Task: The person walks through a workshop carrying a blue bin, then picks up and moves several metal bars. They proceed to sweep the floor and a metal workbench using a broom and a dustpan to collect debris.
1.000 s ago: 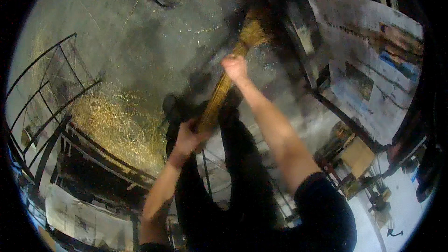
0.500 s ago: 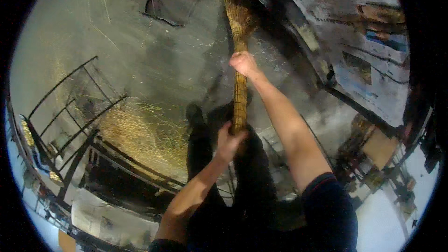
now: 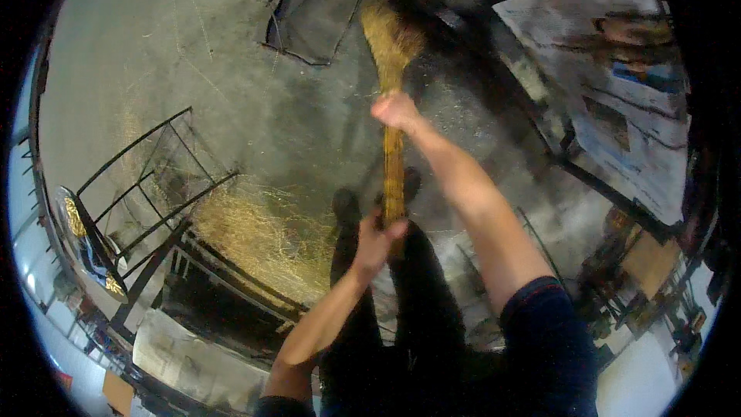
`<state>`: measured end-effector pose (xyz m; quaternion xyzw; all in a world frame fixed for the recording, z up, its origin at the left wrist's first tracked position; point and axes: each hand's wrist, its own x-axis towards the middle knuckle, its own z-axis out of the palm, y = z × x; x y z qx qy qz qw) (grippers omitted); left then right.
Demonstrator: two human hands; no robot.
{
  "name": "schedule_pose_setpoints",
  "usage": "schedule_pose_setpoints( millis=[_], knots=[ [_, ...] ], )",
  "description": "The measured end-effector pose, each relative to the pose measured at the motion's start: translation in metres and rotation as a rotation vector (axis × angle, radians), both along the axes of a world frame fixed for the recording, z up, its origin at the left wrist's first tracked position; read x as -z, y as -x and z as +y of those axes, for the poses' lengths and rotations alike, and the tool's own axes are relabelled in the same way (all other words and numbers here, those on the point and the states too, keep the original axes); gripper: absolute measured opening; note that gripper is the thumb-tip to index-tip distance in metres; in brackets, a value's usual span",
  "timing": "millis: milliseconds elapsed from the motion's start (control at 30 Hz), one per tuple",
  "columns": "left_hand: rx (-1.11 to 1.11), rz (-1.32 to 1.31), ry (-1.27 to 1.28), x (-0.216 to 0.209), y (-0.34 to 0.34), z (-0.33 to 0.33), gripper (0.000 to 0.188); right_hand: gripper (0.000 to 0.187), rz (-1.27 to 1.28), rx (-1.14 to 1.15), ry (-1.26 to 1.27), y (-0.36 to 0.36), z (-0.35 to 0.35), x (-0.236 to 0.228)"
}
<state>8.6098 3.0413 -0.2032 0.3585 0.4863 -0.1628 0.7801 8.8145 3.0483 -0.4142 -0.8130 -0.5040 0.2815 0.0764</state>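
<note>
Both hands, left hand and right hand, are clenched round the yellow straw broom; short, low strokes would best gather the loose straw pile.

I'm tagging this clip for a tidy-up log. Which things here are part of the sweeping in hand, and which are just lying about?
In hand:
- straw broom, gripped by the right hand above and the left hand below
- loose straw on the concrete floor

Lying about:
- black metal frame
- dark sheet
- printed paper sheets
</note>
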Motion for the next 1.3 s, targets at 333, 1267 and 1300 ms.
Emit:
schedule_pose_setpoints(
  millis=[333,1267,1300],
  knots=[
    [0.360,-0.074,-0.150,-0.028,-0.025,0.024,0.032,0.016,0.020,-0.303,-0.093,-0.084,-0.020,-0.038],
    [1.267,-0.025,-2.080,-0.079,-0.278,0.417,0.028,0.016,0.227,0.083,0.398,-0.032,-0.181,-0.112],
    [1.233,-0.107,-2.080,-0.077,-0.280,0.418,0.024,0.015,0.234,0.112,0.395,-0.029,-0.194,-0.127]
  ],
)
